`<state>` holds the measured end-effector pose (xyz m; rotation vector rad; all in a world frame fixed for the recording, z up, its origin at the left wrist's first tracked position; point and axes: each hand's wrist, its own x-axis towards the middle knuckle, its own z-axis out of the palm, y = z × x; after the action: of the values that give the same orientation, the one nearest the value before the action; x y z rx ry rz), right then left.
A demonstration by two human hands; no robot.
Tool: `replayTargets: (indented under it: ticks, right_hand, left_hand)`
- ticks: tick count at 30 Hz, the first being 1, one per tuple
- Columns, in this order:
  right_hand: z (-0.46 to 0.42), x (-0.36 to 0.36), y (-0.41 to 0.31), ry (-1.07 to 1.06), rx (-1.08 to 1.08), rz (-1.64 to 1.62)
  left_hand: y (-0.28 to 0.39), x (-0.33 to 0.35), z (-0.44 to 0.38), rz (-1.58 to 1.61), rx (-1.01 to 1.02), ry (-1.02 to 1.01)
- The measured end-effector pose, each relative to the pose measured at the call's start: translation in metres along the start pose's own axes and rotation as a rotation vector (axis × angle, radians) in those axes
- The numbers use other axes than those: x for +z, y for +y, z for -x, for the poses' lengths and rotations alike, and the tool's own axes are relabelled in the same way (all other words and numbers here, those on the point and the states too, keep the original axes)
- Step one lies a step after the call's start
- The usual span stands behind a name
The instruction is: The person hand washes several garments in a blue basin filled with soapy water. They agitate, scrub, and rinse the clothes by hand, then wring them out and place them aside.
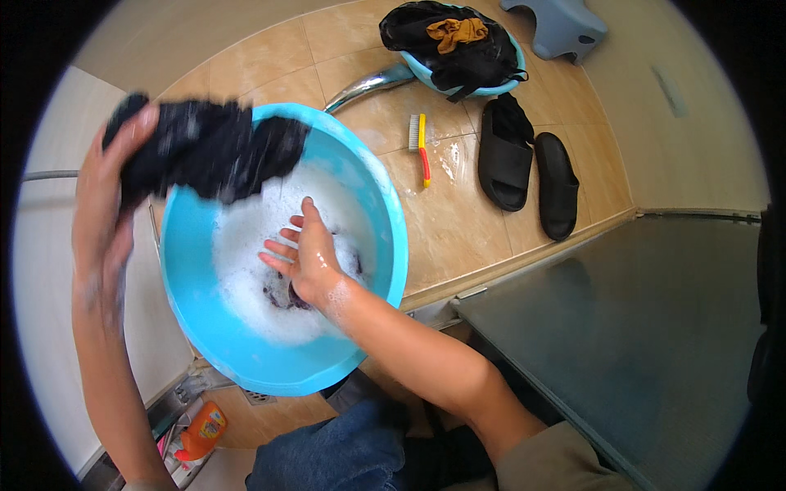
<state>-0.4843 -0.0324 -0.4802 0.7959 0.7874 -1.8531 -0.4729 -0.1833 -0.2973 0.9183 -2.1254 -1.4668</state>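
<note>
My left hand point(116, 172) grips a wet black cloth garment point(196, 150), blurred by motion, over the far left rim of a large light-blue plastic basin point(239, 362). The cloth hangs bunched, one end above the basin. White suds point(252, 301) cover the water inside. Dark fabric point(295, 299) shows through the foam; its shape is mostly hidden. Above the suds, my right hand point(310, 258) is held with fingers apart and nothing in it. Bits of foam cling to its wrist.
A scrub brush point(422, 150) lies on the tiles beside black slides point(506, 159). Beyond sit a chrome shower head point(368, 86), a smaller blue basin point(519, 58) heaped with black clothes and a grey-blue stool point(565, 27). A glass door point(632, 319) stands right; an orange bottle point(202, 429), lower left.
</note>
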Motion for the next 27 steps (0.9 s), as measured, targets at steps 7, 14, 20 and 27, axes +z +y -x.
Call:
replayTargets:
  ticks: [7,14,20,27]
  right_hand:
    - [-0.006,-0.011,0.0,0.073,-0.141,0.279]
    - [-0.025,-0.044,0.004,0.114,-0.688,1.633]
    - [-0.009,-0.042,0.009,-0.024,-0.334,2.439]
    - [-0.05,-0.042,-0.012,-0.353,-0.335,1.982]
  left_hand:
    - [-0.036,0.081,-0.167,0.529,0.198,0.011]
    - [-0.087,0.163,-0.159,-0.03,0.216,0.133]
    - [-0.136,0.067,-0.033,-0.097,0.081,-0.235]
    - [-0.242,0.012,0.123,-0.728,-0.209,-0.93]
